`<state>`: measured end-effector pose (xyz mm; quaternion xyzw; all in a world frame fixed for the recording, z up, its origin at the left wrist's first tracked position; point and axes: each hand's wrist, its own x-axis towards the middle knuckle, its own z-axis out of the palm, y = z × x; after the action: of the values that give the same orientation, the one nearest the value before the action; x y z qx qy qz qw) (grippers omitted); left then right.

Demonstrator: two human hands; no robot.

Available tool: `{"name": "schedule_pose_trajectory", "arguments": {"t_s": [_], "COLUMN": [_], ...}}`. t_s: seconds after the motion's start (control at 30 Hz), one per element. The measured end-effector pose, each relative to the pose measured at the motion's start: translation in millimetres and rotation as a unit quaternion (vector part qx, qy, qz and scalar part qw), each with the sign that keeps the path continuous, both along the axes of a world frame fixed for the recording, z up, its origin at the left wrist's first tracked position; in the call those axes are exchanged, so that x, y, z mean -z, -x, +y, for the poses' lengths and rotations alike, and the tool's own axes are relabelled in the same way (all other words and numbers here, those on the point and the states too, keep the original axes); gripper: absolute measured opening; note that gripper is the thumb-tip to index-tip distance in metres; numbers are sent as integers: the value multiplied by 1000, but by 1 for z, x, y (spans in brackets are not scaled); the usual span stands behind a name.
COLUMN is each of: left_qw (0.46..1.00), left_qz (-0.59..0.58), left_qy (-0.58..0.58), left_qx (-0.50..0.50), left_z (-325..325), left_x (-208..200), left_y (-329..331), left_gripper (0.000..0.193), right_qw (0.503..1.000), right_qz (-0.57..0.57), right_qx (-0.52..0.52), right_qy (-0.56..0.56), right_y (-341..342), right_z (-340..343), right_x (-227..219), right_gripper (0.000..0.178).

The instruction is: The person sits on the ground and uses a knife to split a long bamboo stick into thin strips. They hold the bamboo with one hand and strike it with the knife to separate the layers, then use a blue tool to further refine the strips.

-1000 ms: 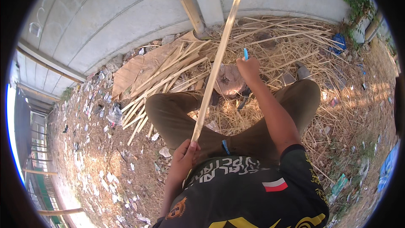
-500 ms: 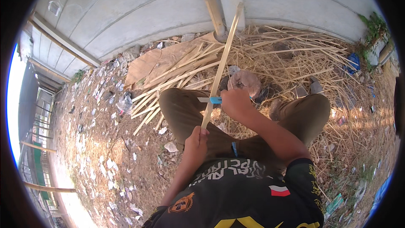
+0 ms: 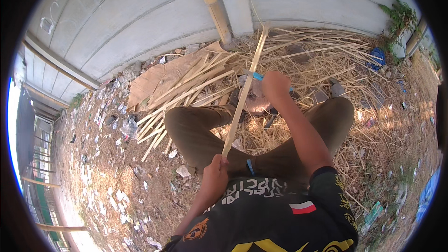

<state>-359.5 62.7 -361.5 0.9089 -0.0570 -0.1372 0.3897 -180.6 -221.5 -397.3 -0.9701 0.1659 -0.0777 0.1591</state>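
My left hand [image 3: 215, 170] is closed round the near end of a long pale bamboo strip [image 3: 240, 108], close to my lap. The strip slants up and away from me, between my bent knees. In my closed right hand [image 3: 276, 86] is a blue utility knife [image 3: 257, 76], its blade lying against the far half of the strip. A thin shaving [image 3: 253, 7] curls up from the strip's far end. Beneath the strip and the knife, a round pinkish stone or block [image 3: 256, 101] is partly hidden.
Split bamboo strips [image 3: 186, 86] lie across a brown board [image 3: 151, 81] ahead on the left. More strips [image 3: 322, 42] and shavings cover the ground ahead right. A pale panel wall [image 3: 149, 14] with a bamboo pole [image 3: 212, 7] stands beyond. Litter [image 3: 119, 196] dots the ground at left.
My right hand has pushed the knife away from me along the strip, from near my left knee to its far half. A curl of shaving now rises at the far end.
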Motion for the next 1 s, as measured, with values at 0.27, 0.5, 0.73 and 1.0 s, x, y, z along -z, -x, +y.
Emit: {"name": "schedule_pose_trajectory", "arguments": {"t_s": [0.27, 0.5, 0.73, 1.0], "left_qw": [996, 993, 992, 980], "left_qz": [-71, -63, -61, -10], "left_qy": [-56, -99, -84, -150], "left_qx": [18, 14, 75, 128], "left_z": [14, 35, 44, 84], "left_x": [1, -8, 8, 2], "left_y": [-3, 7, 18, 33], "left_gripper": [18, 16, 16, 16], "right_qw": [983, 984, 1000, 990], "right_qz": [-18, -87, -8, -120], "right_qx": [-178, -145, -14, 70], "right_qy": [42, 53, 23, 17], "right_y": [25, 3, -17, -24], "right_z": [43, 47, -5, -51], "right_x": [7, 26, 20, 69], "right_gripper": [10, 11, 14, 12]}}
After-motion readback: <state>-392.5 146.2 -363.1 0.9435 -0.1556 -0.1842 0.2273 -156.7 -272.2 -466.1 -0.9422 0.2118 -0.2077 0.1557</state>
